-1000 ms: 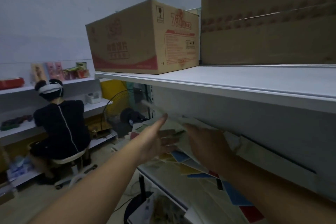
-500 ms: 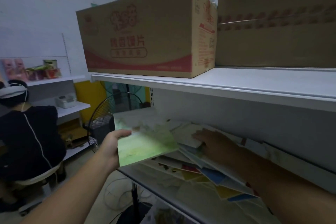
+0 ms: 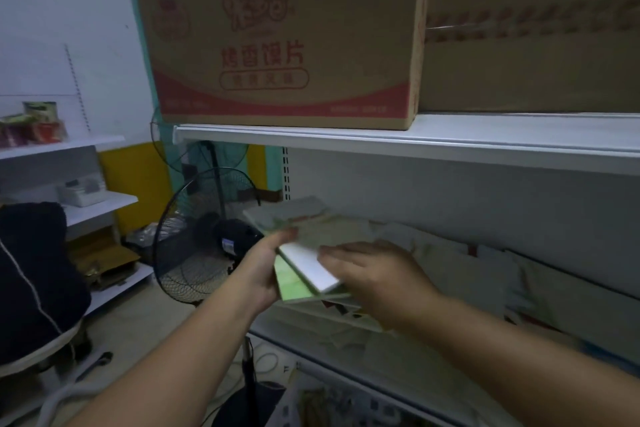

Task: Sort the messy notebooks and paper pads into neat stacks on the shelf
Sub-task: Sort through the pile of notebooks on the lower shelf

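My left hand (image 3: pixel 265 269) grips a small stack of green notebooks (image 3: pixel 292 282) at its near-left corner, thumb on top, above the left end of the middle shelf (image 3: pixel 346 376). My right hand (image 3: pixel 375 279) holds a white-edged notebook (image 3: pixel 308 265) lying across the top of that stack. More notebooks and pads (image 3: pixel 467 274) lie jumbled along the shelf to the right, partly hidden by my right arm.
The upper shelf (image 3: pixel 398 144) overhangs closely, carrying a printed cardboard box (image 3: pixel 280 45) and a plain carton (image 3: pixel 533 38). A black standing fan (image 3: pixel 201 243) stands left of the shelf end. A seated person in dark clothes (image 3: pixel 31 274) is at far left.
My left hand took hold of the green notebooks and drew them to the shelf's left end. My right hand left the pile and brought a white-edged notebook onto that stack.
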Motion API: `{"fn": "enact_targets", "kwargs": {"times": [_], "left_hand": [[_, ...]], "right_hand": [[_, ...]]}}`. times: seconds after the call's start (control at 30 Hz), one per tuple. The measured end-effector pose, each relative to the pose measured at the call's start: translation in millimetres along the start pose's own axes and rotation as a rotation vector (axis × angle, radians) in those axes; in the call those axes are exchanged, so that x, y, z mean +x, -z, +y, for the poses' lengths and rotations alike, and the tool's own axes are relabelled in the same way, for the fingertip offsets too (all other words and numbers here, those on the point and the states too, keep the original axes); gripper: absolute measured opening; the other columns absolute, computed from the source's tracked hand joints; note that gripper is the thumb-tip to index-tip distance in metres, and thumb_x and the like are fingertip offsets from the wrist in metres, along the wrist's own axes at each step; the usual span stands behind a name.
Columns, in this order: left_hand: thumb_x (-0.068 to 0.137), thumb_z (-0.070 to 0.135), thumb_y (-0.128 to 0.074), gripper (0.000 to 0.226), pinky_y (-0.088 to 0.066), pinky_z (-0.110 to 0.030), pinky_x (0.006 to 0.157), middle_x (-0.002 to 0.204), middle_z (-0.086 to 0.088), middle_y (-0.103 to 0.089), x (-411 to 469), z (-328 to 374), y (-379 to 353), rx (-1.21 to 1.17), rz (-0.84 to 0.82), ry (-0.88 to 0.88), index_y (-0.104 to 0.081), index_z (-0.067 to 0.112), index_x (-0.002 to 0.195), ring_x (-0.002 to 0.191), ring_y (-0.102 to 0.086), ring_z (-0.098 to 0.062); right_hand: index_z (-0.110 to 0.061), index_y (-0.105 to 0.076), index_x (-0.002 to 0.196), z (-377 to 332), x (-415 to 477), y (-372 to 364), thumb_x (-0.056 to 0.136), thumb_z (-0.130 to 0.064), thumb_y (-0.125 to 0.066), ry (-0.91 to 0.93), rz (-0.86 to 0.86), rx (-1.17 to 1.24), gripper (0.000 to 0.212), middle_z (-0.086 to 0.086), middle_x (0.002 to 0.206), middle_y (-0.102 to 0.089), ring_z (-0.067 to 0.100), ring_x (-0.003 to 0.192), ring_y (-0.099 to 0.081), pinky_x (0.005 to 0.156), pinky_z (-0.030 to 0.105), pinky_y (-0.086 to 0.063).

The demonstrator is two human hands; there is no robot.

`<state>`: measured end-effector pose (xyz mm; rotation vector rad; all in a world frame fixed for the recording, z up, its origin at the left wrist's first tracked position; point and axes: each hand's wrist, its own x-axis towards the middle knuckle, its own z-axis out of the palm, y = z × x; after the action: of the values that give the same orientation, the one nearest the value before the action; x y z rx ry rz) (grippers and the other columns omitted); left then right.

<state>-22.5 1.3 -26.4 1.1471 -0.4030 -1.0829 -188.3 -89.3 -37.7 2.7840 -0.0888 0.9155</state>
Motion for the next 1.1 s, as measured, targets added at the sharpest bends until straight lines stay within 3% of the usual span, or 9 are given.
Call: {"fn": "enact_targets", "kwargs": {"times": [0.1, 0.17, 0.37, 0.5, 0.7, 0.8, 0.9, 0.97, 1.1], "left_hand": [[0.091, 0.011, -0.049, 0.033, -0.049, -0.044, 0.079, 0.102, -0.024, -0.062, 5.9, -7.3, 5.3, 0.036, -0.021, -0.015, -0.053, 0.000, 0.122, 0.087, -0.061, -0.037], [0.091, 0.010, -0.049, 0.022, -0.049, -0.043, 0.076, 0.093, -0.022, -0.065, 8.1, -10.0, 8.1, 0.049, -0.057, -0.025, -0.058, 0.002, 0.108, 0.083, -0.061, -0.036], [0.086, 0.012, -0.052, 0.020, -0.046, -0.045, 0.078, 0.086, -0.021, -0.061, 16.3, -11.9, 3.8, 0.078, -0.066, 0.031, -0.058, 0.004, 0.103, 0.078, -0.059, -0.037], [0.088, 0.012, -0.051, 0.010, -0.048, -0.042, 0.072, 0.081, -0.018, -0.059, 12.7, -7.7, -2.8, 0.092, -0.044, 0.005, -0.057, 0.006, 0.094, 0.073, -0.056, -0.035], [0.090, 0.007, -0.050, 0.010, -0.043, -0.035, 0.063, 0.073, -0.018, -0.056, -3.2, 0.1, -23.5, 0.287, -0.047, -0.083, -0.057, 0.001, 0.087, 0.064, -0.055, -0.032], [0.090, 0.003, -0.051, 0.009, -0.047, -0.036, 0.063, 0.077, -0.021, -0.061, -20.7, -21.1, -66.2, 0.337, -0.123, -0.103, -0.059, 0.000, 0.093, 0.067, -0.059, -0.033], [0.089, 0.025, -0.060, 0.029, -0.052, -0.044, 0.079, 0.089, -0.020, -0.071, -40.6, -53.2, -120.3, 0.236, -0.222, -0.071, -0.067, -0.001, 0.100, 0.081, -0.066, -0.034], [0.074, 0.046, -0.065, 0.052, -0.050, -0.051, 0.090, 0.097, -0.021, -0.072, -51.4, -75.7, -153.0, 0.168, -0.267, 0.012, -0.070, 0.001, 0.100, 0.093, -0.066, -0.037], [0.086, 0.026, -0.063, 0.037, -0.050, -0.047, 0.086, 0.104, -0.024, -0.068, -75.7, -121.0, -214.2, 0.245, -0.308, 0.070, -0.065, -0.002, 0.110, 0.091, -0.064, -0.037]], "right_hand": [[-0.033, -0.034, 0.144, 11.1, -18.6, 19.4, 0.084, -0.057, -0.055, -0.252, -0.275, 0.127, 0.067, -0.013, 0.154, -0.022, 0.007, 0.139, -0.025, 0.113, 0.029, -0.026], [-0.033, -0.007, 0.150, 28.9, -46.3, 31.0, 0.084, -0.065, -0.048, -0.549, -0.528, 0.138, 0.084, -0.020, 0.154, 0.004, 0.002, 0.142, 0.002, 0.119, 0.028, -0.008], [-0.026, -0.028, 0.147, 46.9, -86.6, 50.7, 0.094, -0.049, -0.045, -0.771, -0.570, 0.116, 0.060, -0.009, 0.154, -0.025, 0.010, 0.140, -0.027, 0.108, 0.019, -0.024], [-0.023, -0.055, 0.119, 45.0, -81.3, 60.4, 0.097, -0.035, -0.042, -0.611, -0.496, -0.193, 0.028, 0.000, 0.114, -0.064, 0.017, 0.097, -0.060, 0.073, 0.027, -0.045], [-0.012, -0.053, 0.110, 53.4, -57.3, 100.9, 0.099, -0.023, -0.038, -0.874, -0.283, -0.311, 0.022, 0.008, 0.106, -0.063, 0.024, 0.092, -0.060, 0.069, 0.028, -0.044], [-0.016, -0.056, 0.105, 28.2, -48.2, 114.7, 0.094, -0.022, -0.045, -0.833, -0.232, -0.337, 0.016, 0.008, 0.100, -0.064, 0.029, 0.088, -0.062, 0.064, 0.028, -0.038], [-0.014, -0.063, 0.059, -5.3, -69.0, 110.7, 0.053, -0.030, -0.084, -0.722, -0.151, -0.458, 0.026, 0.006, 0.051, -0.060, 0.025, 0.041, -0.058, 0.044, 0.016, -0.016], [-0.015, -0.052, 0.038, -13.7, -95.6, 115.3, 0.021, -0.033, -0.087, -0.762, -0.155, -0.437, 0.044, 0.000, 0.033, -0.045, 0.017, 0.023, -0.042, 0.053, 0.011, 0.003], [-0.020, -0.060, 0.051, -16.0, -173.7, 150.3, 0.077, -0.041, -0.048, -0.825, -0.173, -0.314, 0.035, -0.002, 0.049, -0.057, 0.016, 0.037, -0.054, 0.040, 0.018, -0.011]]}}
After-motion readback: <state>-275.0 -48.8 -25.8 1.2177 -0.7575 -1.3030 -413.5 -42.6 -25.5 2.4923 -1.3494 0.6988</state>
